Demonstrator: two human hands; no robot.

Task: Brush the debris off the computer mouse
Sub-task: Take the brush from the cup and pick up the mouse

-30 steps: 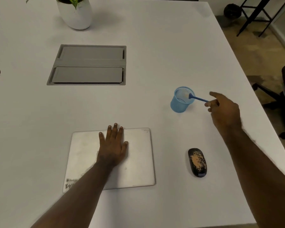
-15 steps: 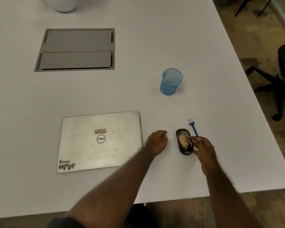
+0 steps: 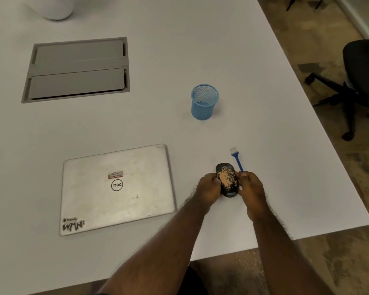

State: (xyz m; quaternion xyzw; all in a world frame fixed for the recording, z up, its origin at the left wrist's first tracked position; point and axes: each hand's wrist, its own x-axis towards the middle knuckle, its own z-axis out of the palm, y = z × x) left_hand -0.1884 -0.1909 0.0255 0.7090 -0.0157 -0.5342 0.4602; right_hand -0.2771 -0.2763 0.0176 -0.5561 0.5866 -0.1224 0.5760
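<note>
A black computer mouse (image 3: 227,179) lies on the white table (image 3: 200,50) near its front edge, its top covered with tan crumbly debris. My left hand (image 3: 208,188) grips the mouse's left side. My right hand (image 3: 251,187) touches the mouse's right side and holds a small blue brush (image 3: 236,158) by the handle. The brush points away from me, its white bristles up and off the mouse.
A closed silver laptop (image 3: 117,188) lies left of the mouse. A blue mesh cup (image 3: 204,102) stands behind it. A grey cable hatch (image 3: 79,69) is set into the table at the far left, a white pot (image 3: 55,7) behind. An office chair (image 3: 358,81) stands at the right.
My right hand took the brush out of the blue cup and brought it down beside the mouse. My left hand left the laptop and closed on the mouse's left side.
</note>
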